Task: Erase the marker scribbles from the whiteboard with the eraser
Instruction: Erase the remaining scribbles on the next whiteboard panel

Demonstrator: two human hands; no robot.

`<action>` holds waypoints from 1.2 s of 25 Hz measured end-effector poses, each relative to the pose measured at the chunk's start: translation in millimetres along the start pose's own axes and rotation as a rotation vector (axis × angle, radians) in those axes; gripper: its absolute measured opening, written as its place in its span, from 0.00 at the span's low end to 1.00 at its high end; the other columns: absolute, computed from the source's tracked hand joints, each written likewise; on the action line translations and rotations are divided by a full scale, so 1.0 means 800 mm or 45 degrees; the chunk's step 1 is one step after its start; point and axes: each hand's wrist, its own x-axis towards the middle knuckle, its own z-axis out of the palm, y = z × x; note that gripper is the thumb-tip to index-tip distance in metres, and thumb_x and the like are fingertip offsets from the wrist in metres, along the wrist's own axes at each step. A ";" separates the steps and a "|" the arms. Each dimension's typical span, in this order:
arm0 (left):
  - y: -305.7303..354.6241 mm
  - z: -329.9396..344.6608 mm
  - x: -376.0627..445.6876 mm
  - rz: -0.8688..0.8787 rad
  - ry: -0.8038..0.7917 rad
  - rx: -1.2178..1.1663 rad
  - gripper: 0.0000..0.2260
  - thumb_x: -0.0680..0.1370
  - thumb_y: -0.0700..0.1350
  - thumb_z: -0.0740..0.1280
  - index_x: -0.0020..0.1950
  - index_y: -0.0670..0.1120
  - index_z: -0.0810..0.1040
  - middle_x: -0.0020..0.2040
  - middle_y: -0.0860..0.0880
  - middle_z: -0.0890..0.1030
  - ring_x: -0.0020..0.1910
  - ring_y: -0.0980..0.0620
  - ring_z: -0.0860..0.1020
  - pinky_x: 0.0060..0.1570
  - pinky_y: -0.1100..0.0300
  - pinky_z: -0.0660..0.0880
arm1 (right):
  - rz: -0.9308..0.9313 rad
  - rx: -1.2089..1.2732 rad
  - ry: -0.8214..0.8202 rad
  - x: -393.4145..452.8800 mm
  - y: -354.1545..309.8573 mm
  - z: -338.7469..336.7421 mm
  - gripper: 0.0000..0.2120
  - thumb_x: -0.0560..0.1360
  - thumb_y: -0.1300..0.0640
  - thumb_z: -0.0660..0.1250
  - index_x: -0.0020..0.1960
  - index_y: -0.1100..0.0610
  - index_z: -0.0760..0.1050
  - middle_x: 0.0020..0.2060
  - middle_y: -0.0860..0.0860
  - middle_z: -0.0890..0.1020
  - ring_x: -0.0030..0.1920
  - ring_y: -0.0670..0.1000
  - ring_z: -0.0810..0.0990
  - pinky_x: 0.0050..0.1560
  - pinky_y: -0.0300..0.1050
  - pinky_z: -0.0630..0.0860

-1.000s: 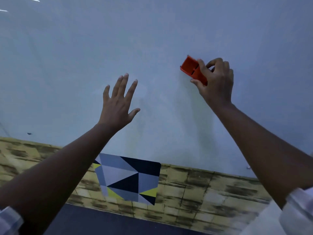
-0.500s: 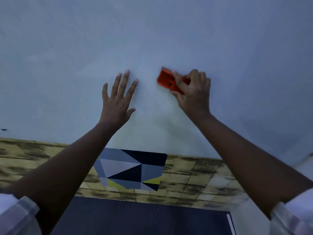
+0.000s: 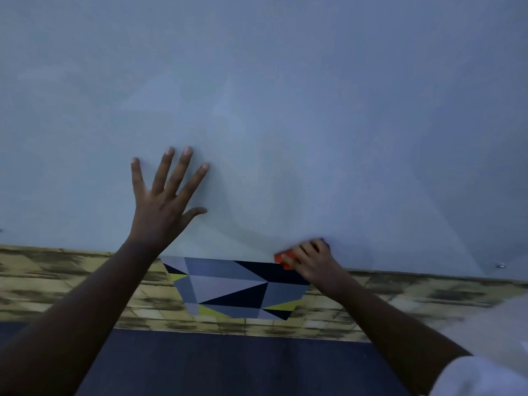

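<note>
I see the whiteboard (image 3: 285, 95) filling the upper frame. Left hand (image 3: 163, 207) lies flat on it, fingers spread, centre-left. Orange eraser (image 3: 284, 260) sits at its bottom edge, lower centre-right, gripped by right hand (image 3: 314, 264).

place: classroom or office | evidence: wall-mounted whiteboard (image 3: 285, 95), brick-pattern wall covering (image 3: 57, 281)

One whiteboard (image 3: 285, 95) was in view, with one orange eraser (image 3: 284, 260) at its lower edge. Two hands were present: one left hand (image 3: 163, 207) and one right hand (image 3: 314, 264). One geometric-patterned panel (image 3: 234, 287) and one screw (image 3: 500, 265) were counted.
</note>
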 end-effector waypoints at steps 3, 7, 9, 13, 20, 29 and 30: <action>-0.024 0.023 -0.017 0.053 0.106 0.004 0.39 0.81 0.65 0.69 0.86 0.49 0.59 0.87 0.44 0.53 0.85 0.40 0.55 0.76 0.22 0.53 | -0.083 -0.065 -0.157 -0.018 -0.030 0.039 0.21 0.71 0.57 0.74 0.64 0.56 0.79 0.54 0.55 0.78 0.53 0.59 0.74 0.56 0.58 0.67; -0.049 0.038 -0.027 0.116 0.198 -0.005 0.39 0.81 0.67 0.68 0.85 0.49 0.62 0.86 0.44 0.56 0.84 0.42 0.58 0.79 0.30 0.56 | 0.002 0.041 -0.024 0.048 -0.047 0.020 0.21 0.77 0.60 0.65 0.69 0.54 0.75 0.53 0.56 0.76 0.50 0.59 0.74 0.52 0.56 0.69; -0.061 0.041 -0.031 0.157 0.221 -0.027 0.38 0.81 0.67 0.68 0.85 0.49 0.62 0.86 0.45 0.56 0.85 0.43 0.58 0.79 0.33 0.56 | 0.162 0.090 0.125 0.113 -0.050 -0.010 0.22 0.79 0.60 0.65 0.72 0.52 0.75 0.51 0.56 0.78 0.49 0.59 0.76 0.50 0.55 0.70; -0.082 0.045 -0.040 0.200 0.209 -0.019 0.37 0.83 0.65 0.67 0.86 0.49 0.60 0.87 0.45 0.55 0.85 0.43 0.58 0.80 0.36 0.56 | 0.415 0.112 0.390 0.197 -0.069 -0.034 0.22 0.77 0.56 0.75 0.70 0.49 0.79 0.47 0.55 0.80 0.48 0.57 0.75 0.48 0.53 0.68; -0.093 0.034 -0.046 0.249 0.139 -0.009 0.33 0.86 0.59 0.66 0.86 0.48 0.60 0.86 0.44 0.56 0.85 0.44 0.58 0.79 0.37 0.59 | 0.086 0.009 -0.011 0.201 -0.171 0.042 0.19 0.73 0.56 0.73 0.63 0.54 0.77 0.52 0.55 0.76 0.50 0.58 0.75 0.52 0.54 0.68; -0.100 0.018 -0.071 0.125 0.120 -0.073 0.32 0.84 0.45 0.70 0.86 0.46 0.61 0.86 0.43 0.57 0.85 0.42 0.58 0.79 0.36 0.61 | 0.669 0.109 0.463 0.257 -0.064 -0.098 0.23 0.77 0.48 0.74 0.71 0.48 0.78 0.49 0.56 0.80 0.49 0.58 0.74 0.49 0.53 0.65; -0.099 0.015 -0.070 0.118 0.129 -0.092 0.31 0.83 0.44 0.70 0.85 0.46 0.62 0.86 0.43 0.58 0.85 0.42 0.59 0.79 0.36 0.61 | 0.726 0.112 0.494 0.265 -0.064 -0.105 0.23 0.77 0.47 0.73 0.71 0.48 0.79 0.49 0.56 0.79 0.49 0.58 0.74 0.49 0.53 0.65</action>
